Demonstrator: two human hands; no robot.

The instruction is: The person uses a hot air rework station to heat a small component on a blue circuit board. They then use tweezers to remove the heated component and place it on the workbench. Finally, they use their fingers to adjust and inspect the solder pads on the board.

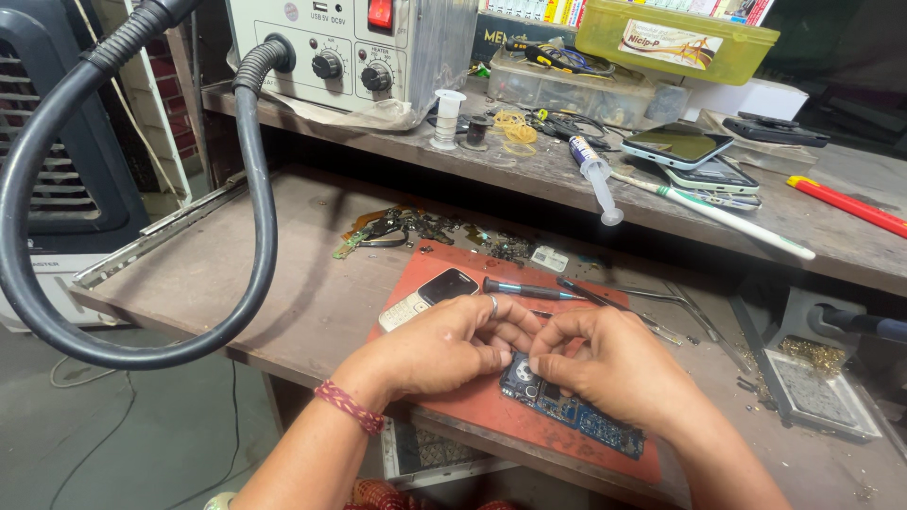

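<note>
left hand (444,345): fingers pinched on near end of circuit board (567,408)
right hand (609,364): fingers curled, pressing same end of board
circuit board: blue, flat on red mat (491,401), partly under both hands
phone (428,297): on mat, just beyond left hand
screwdriver (524,289): on mat, beside phone
mat: on wooden tabletop (312,302)

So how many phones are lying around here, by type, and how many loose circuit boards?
Keypad phone: 1
Touchscreen phones, stacked on the shelf: 2
Blue circuit board, under both hands (left hand, right hand): 1
Total: 4
</note>
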